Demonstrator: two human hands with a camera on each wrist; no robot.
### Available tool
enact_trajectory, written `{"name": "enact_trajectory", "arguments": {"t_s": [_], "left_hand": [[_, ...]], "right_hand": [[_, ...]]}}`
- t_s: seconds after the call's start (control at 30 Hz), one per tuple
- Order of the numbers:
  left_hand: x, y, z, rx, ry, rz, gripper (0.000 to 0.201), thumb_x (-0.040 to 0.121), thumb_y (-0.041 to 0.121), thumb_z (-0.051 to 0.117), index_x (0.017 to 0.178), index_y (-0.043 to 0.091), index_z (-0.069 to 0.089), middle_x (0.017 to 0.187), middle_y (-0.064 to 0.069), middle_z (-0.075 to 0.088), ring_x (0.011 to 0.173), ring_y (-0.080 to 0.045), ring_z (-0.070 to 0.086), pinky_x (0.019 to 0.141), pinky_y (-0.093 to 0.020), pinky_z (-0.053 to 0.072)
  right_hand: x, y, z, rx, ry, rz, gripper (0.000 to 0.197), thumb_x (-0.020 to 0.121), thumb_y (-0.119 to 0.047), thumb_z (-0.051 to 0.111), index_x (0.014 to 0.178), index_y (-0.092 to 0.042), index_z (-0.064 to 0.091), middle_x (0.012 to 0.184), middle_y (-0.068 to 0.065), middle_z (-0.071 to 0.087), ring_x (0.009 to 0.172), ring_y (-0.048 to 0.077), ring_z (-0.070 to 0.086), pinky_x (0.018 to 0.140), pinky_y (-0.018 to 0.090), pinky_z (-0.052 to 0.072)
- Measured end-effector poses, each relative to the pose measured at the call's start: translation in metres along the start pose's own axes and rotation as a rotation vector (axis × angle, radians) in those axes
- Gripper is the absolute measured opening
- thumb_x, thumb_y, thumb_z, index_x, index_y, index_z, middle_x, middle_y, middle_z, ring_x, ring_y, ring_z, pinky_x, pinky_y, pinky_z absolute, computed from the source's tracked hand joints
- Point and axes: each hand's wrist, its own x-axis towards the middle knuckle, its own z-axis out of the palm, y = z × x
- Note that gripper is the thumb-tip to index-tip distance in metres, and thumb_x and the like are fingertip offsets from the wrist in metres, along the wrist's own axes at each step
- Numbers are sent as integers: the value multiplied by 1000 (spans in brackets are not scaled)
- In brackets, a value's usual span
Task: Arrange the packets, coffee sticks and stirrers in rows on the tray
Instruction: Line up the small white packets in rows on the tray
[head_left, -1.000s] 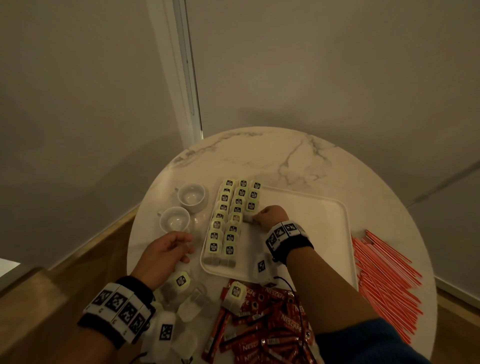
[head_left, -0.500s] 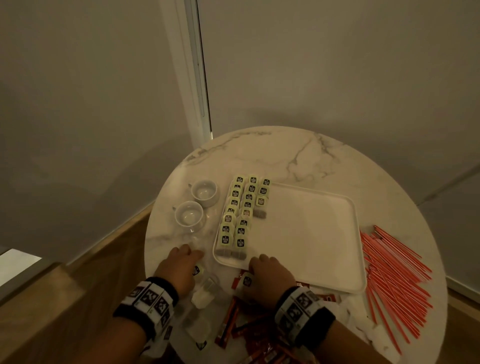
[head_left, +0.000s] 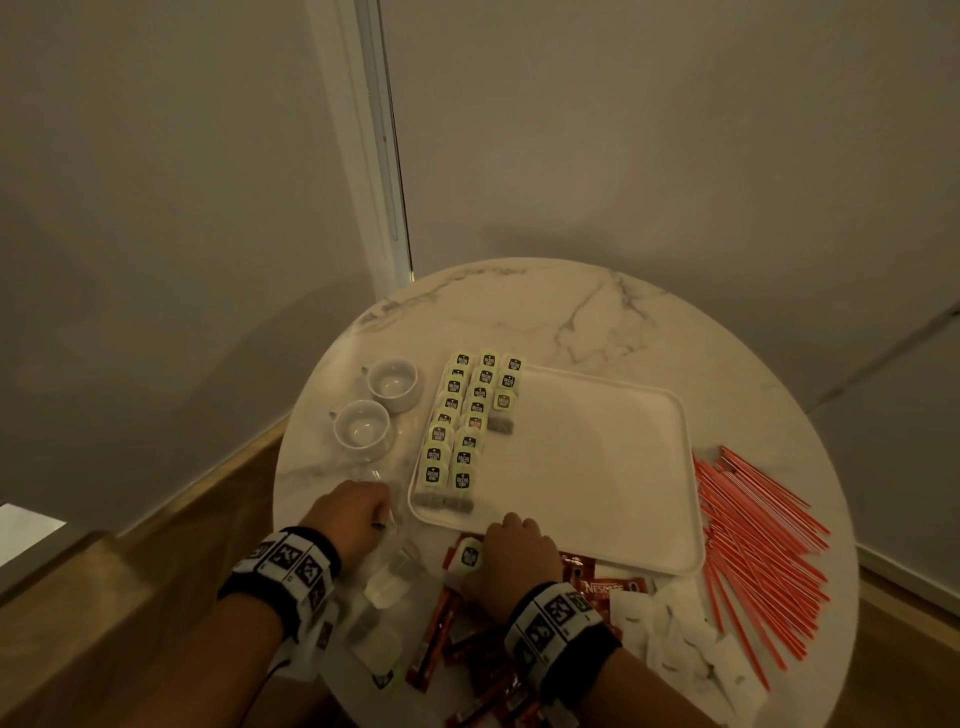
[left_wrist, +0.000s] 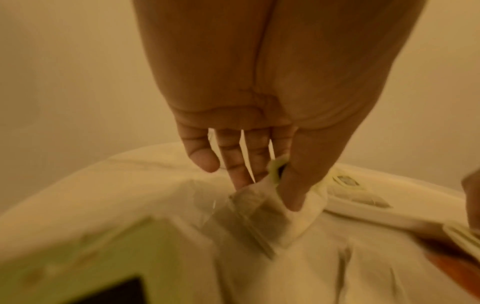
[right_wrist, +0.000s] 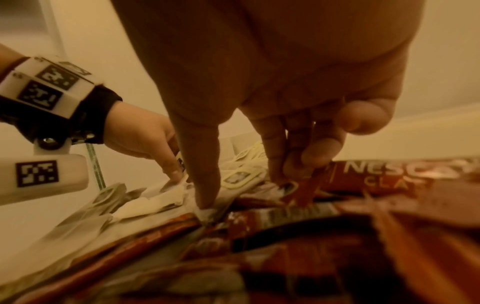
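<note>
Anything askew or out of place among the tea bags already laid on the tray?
Mostly neat. The tea bag rows hug the left side of the tray, but the third row is short: its last tea bag ends far above the other two rows. The top tags overhang the tray's far rim. Nothing looks spilled or torn.

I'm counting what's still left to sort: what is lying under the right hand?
The right hand sits on a tea packet lying on red coffee sticks beside the tray. The palm hides whatever else lies beneath.
</note>
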Motion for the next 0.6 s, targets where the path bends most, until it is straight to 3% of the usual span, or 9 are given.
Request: {"name": "enact_trajectory", "arguments": {"t_s": [0.1, 0.2, 0.3, 0.37, 0.47, 0.53, 0.6], "left_hand": [[-4, 1, -5, -154, 29, 8, 19, 76, 22, 59, 67, 29, 44, 79, 5, 55, 77, -17, 55, 70, -29, 44], [-10, 9, -10, -334, 59, 15, 26, 78, 12, 69, 76, 24, 47, 77, 4, 56, 72, -12, 53, 64, -24, 42], [-14, 20, -15, -610, 65, -7, 38, 76, 4, 75, 96, 24, 50, 90, -7, 63, 79, -21, 63, 66, -29, 52], [-16, 27, -18, -826, 14, -44, 47, 77, -3, 73, 106, 25, 50, 99, -13, 63, 81, -25, 66, 56, -31, 55], [-16, 36, -18, -1133, -91, -53, 51, 78, -9, 69, 115, 22, 53, 106, -17, 65, 86, -32, 69, 50, -36, 54], [-14, 40, -17, -1283, -120, -51, 45, 80, -9, 67, 116, 14, 54, 106, -18, 68, 85, -37, 69, 48, -35, 53], [-11, 45, -18, -1406, -113, -68, 31, 84, -7, 62, 112, 5, 57, 94, -17, 70, 75, -33, 69, 46, -33, 53]], "right_hand": [[0, 1, 2, 84, -7, -3, 55, 82, -56, 61, 119, -16, 50, 120, 5, 47, 112, 25, 46, 91, 39, 47], [0, 4, 2, 193, -23, -24, 53, 79, -52, 66, 116, -18, 48, 119, 4, 46, 111, 24, 43, 92, 37, 46], [-1, 5, -2, 241, -29, -53, 44, 82, -44, 66, 114, -17, 52, 117, 3, 49, 111, 23, 41, 94, 35, 43], [-2, 4, -3, 239, -46, -73, 35, 85, -38, 62, 113, -17, 55, 117, 4, 50, 112, 24, 40, 95, 35, 42], [-2, 2, -6, 321, -86, -81, 6, 85, -24, 57, 85, -24, 51, 108, 6, 56, 106, 24, 43, 86, 33, 43], [1, 6, -7, 479, -137, -38, 23, 81, -15, 60, 70, -29, 45, 100, 4, 60, 98, 21, 53, 80, 31, 49], [3, 12, -17, 650, -179, -20, 26, 80, -8, 63, 70, -28, 49, 91, 0, 60, 87, 17, 58, 73, 25, 53]]}}
